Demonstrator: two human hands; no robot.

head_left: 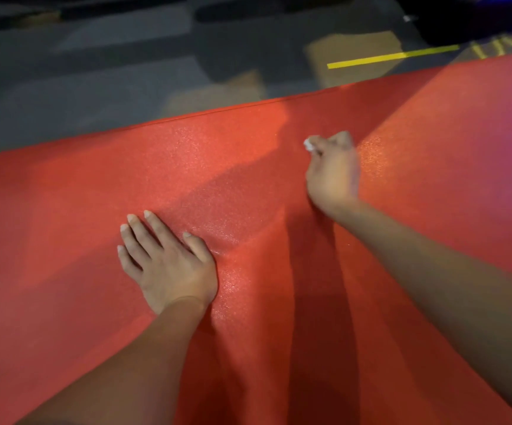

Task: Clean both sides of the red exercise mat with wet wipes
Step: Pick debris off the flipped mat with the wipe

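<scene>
Here the left hand (pixel 168 265) lies flat, fingers spread, likely pinning the red exercise mat (pixel 64 225) on the floor (pixel 95 81), while the right hand (pixel 332 170) curls round a wet wipe (pixel 309 144) near the mat's far edge.

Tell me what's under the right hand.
The right hand grips a white wipe against the red mat. Only a corner of the wipe shows; the hand covers the rest.
</scene>
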